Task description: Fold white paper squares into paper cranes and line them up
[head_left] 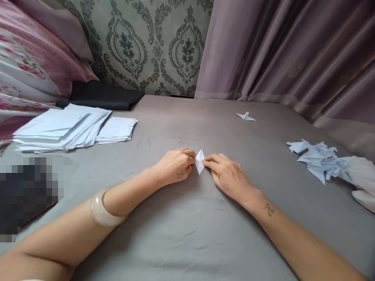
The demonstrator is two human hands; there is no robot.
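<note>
A small white folded paper [200,161], diamond-shaped, is between my two hands over the grey cloth. My left hand [177,166] pinches its left corner, fingers curled in. On the other side my right hand [230,173] grips the right corner between thumb and fingers. A crease or slit runs along the upper half of the diamond. The fingertips hide both side corners of the paper.
Stacked white sheets [55,128] lie at the left, beside a smaller paper stack [117,129]. Behind them is a black folded cloth [102,95]. One folded paper bird [246,116] sits at the far right, with a heap of folded papers [319,156] nearer. A pixelated dark object [26,195] is at left.
</note>
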